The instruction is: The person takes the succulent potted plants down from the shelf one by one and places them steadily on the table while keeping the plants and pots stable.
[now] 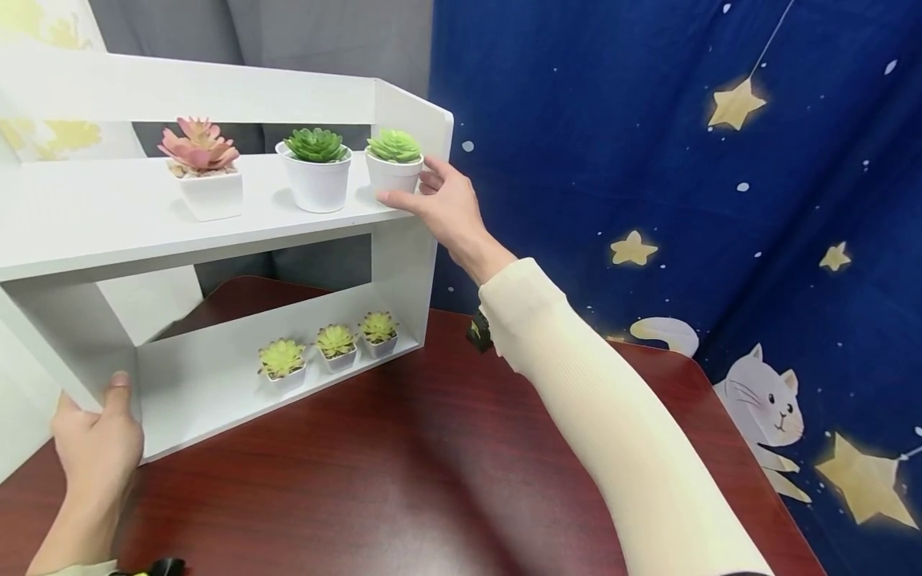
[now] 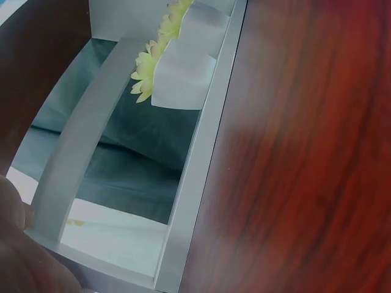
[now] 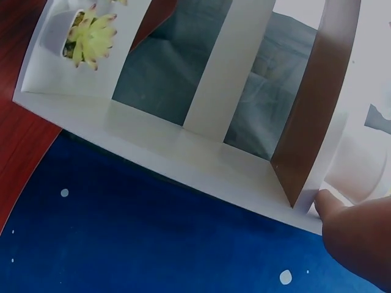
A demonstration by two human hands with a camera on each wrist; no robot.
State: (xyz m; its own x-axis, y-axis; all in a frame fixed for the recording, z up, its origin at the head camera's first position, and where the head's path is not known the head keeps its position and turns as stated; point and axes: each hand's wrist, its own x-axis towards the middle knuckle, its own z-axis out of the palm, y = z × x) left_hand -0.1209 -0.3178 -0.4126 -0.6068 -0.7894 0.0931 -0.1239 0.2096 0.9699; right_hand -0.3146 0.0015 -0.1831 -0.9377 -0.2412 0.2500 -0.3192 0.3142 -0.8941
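Observation:
A white two-tier shelf [image 1: 173,248] stands on the table. My left hand [image 1: 101,436] grips its lower left side panel, thumb on the inner face and fingers round the outside. At the right end of the upper tier, my right hand [image 1: 450,208] holds a round white pot with a light green succulent [image 1: 394,148]. The thumb lies across the pot's front near the board's edge, with the fingers at its right side. Left of it stand a dark green succulent [image 1: 315,172] in a round pot and a pink succulent [image 1: 205,172] in a square pot.
Three small yellow-green succulents [image 1: 336,348] in white pots line the lower tier's right half. The dark red wooden table [image 1: 374,464] extends in front. A small black object [image 1: 479,330] shows beside the right sleeve. Behind hangs a blue star-patterned curtain [image 1: 547,200].

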